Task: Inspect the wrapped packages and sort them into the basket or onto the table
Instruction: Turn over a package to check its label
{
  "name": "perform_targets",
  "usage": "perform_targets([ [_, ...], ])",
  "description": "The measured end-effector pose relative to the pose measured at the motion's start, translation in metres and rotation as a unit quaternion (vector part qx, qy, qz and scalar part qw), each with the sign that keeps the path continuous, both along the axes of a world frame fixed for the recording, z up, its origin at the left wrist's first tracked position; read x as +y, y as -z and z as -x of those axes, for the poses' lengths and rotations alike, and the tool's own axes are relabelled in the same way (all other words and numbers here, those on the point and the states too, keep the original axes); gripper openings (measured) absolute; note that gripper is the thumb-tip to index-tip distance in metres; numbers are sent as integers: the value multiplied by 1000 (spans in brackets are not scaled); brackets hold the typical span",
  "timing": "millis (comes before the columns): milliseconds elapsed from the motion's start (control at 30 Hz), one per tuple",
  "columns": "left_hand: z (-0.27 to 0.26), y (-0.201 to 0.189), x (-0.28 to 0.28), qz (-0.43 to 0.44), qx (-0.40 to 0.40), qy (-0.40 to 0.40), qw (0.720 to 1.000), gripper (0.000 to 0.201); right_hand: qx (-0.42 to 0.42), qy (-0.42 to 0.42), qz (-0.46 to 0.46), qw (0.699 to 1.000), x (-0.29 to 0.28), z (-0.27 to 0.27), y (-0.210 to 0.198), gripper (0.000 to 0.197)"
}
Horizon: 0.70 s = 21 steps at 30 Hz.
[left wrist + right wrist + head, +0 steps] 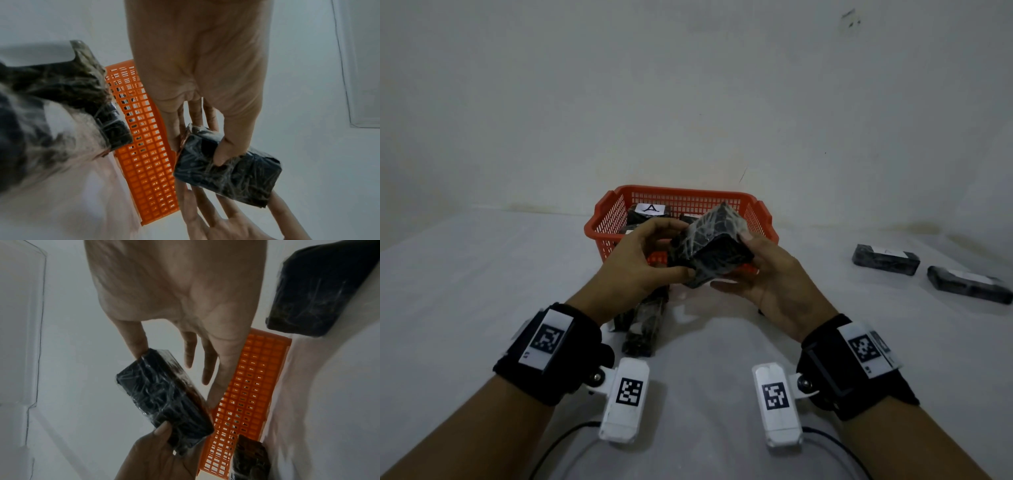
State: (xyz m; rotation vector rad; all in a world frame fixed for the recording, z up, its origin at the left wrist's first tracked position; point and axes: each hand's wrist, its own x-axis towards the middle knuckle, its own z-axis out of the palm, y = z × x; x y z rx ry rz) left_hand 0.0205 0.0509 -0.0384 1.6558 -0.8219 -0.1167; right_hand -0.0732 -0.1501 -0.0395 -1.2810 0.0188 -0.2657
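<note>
A black package (pixel 710 246) wrapped in clear film is held up in front of the orange basket (pixel 604 209). My left hand (pixel 678 248) pinches its near end, thumb on one face and fingers behind. My right hand (pixel 743 263) holds the other end, thumb on the end face and fingers stretched underneath. The left wrist view shows my thumb pressed on the package (pixel 226 172). In the right wrist view the package (pixel 164 399) lies tilted between both hands. Inside the basket lie other packages, one with a white label marked A (pixel 650 209).
Dark wrapped packages (pixel 643 322) lie on the white table under my left wrist. Two more packages (pixel 885 259) (pixel 969 284) lie at the right. The basket stands against a white wall. Cables trail from the wrist cameras at the near edge.
</note>
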Motion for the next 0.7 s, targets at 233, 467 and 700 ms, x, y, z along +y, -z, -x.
perform_targets([
  [233,5,0,-2,-6,79,68,995,58,11,-44,61,997,-1,3,2,40],
  [467,14,1,-12,17,110,57,992,42,11,-54,145,988,3,1,5,34],
  [700,13,2,-11,-9,100,76,992,49,-12,-29,154,988,6,3,4,43],
])
